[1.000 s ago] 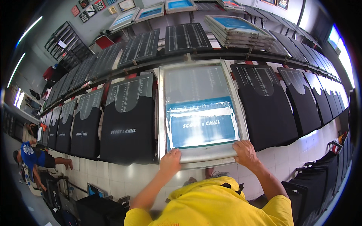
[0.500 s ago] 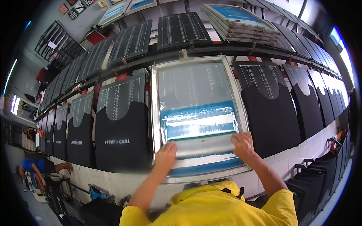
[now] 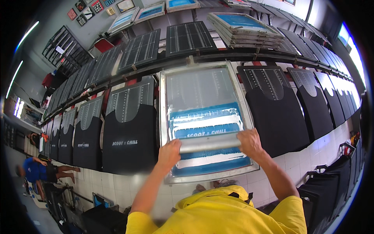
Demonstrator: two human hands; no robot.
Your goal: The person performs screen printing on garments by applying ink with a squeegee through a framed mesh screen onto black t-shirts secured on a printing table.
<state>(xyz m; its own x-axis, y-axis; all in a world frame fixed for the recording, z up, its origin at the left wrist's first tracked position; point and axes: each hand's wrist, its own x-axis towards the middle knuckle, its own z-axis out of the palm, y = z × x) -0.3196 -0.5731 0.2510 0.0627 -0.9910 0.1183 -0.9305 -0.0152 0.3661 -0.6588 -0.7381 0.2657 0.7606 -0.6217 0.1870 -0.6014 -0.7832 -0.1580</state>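
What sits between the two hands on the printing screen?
In the head view, a squeegee spans the stretch between the left hand and the right hand, each gripping one end, over white ink on the blue screen.

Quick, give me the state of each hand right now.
Left hand: closed on the squeegee, at its left end.
Right hand: closed on its right end.

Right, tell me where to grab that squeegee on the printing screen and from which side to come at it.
Take the squeegee by its two ends, coming from the near edge of the screen frame, as the left hand and right hand do. It is a long bar lying crosswise on the mesh, so spaced grips should probably keep pressure even.
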